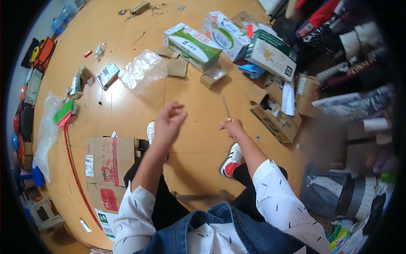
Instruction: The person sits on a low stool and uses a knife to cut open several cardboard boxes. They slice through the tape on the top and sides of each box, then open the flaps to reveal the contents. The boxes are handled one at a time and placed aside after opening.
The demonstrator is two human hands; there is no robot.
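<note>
My right hand (234, 128) is shut around the handle of a knife (226, 106), whose thin blade points away from me over the floor. My left hand (171, 122) is raised over the floor left of it, fingers apart and slightly curled, holding nothing. Beyond the hands lie a small open cardboard box (213, 77), a flattened cardboard piece (177, 66) and crumpled clear plastic wrap (142, 71). A green and white milk carton box (193, 46) stands behind the small box. An open brown cardboard box (276, 123) sits to the right of my right hand.
More boxes, one white and green (271, 55), pile up at back right beside clothes and bags. A flattened carton (108, 160) lies by my left leg. Farther left are a broom (65, 114) with a red handle, plastic film (47, 136) and a grey stool (46, 212).
</note>
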